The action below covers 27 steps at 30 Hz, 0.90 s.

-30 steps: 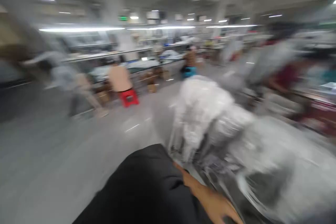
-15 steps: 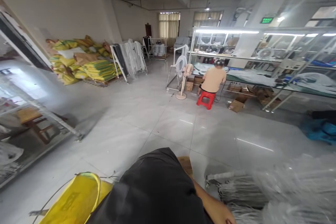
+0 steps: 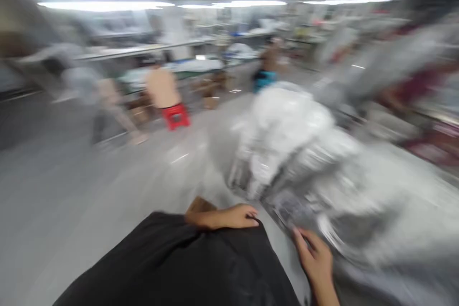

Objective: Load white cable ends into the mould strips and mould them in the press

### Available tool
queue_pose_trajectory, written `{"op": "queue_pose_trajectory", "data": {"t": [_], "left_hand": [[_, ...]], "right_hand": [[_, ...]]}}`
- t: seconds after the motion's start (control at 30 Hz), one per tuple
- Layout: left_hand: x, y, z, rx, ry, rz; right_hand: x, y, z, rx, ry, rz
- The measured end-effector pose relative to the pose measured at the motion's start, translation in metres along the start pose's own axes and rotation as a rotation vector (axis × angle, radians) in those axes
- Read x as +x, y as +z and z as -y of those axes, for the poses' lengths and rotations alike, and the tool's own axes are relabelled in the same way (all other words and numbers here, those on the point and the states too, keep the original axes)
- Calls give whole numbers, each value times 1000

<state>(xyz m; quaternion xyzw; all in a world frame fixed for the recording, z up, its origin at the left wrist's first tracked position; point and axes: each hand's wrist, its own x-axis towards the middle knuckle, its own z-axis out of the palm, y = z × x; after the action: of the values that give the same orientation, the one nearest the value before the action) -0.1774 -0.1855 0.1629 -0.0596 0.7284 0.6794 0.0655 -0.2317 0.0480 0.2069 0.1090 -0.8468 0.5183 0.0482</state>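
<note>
Black cloth (image 3: 201,263) fills the bottom middle of the view, close to my body. My left hand (image 3: 244,216) reaches across its upper edge, the fingers curled and blurred; whether they grip the cloth is not clear. To the right, my right hand (image 3: 312,248) is raised with thumb and forefinger close together, beside the blurred white plastic-wrapped bundles (image 3: 294,119). Blur hides anything between those fingers.
A seated person (image 3: 163,88) on a red stool (image 3: 175,116) faces a long workbench (image 3: 193,68) under strip lights. Farther right is another person (image 3: 269,60). A cardboard box (image 3: 201,204) lies on the floor behind my left forearm.
The view has swung right, so the seated person appears farther left. The yellow bag has left view, the white bundles show more fully, and both my hands are now visible.
</note>
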Motion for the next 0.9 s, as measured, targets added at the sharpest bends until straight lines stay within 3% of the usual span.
{"op": "queue_pose_trajectory", "data": {"t": [0.03, 0.13, 0.2, 0.27, 0.4, 0.5, 0.6, 0.67, 0.8, 0.9], "left_hand": [[11, 5, 5, 53, -48, 179], [60, 28, 15, 196, -147, 478], [79, 56, 15, 228, -175, 639], [84, 91, 8, 230, -172, 777], [87, 171, -32, 170, -68, 1003], [94, 237, -76, 58, 60, 1152], [101, 305, -116, -114, 149, 1196], [105, 349, -133, -237, 201, 1132], [114, 419, -147, -404, 255, 882], [119, 453, -153, -484, 293, 828]], "right_hand": [[-13, -17, -14, -15, 43, -50], [-43, -49, -47, -28, 101, -156], [-65, -62, -62, -41, 160, -299], [-96, -72, -71, -50, 236, -436], [-153, -109, -87, -90, 432, -718], [-162, -164, -91, -125, 471, -1040], [-142, -240, -85, -240, 295, -1298], [-121, -295, -76, -386, 232, -1383], [-70, -396, -56, -519, 331, -1358], [-26, -451, -49, -540, 481, -1279]]}}
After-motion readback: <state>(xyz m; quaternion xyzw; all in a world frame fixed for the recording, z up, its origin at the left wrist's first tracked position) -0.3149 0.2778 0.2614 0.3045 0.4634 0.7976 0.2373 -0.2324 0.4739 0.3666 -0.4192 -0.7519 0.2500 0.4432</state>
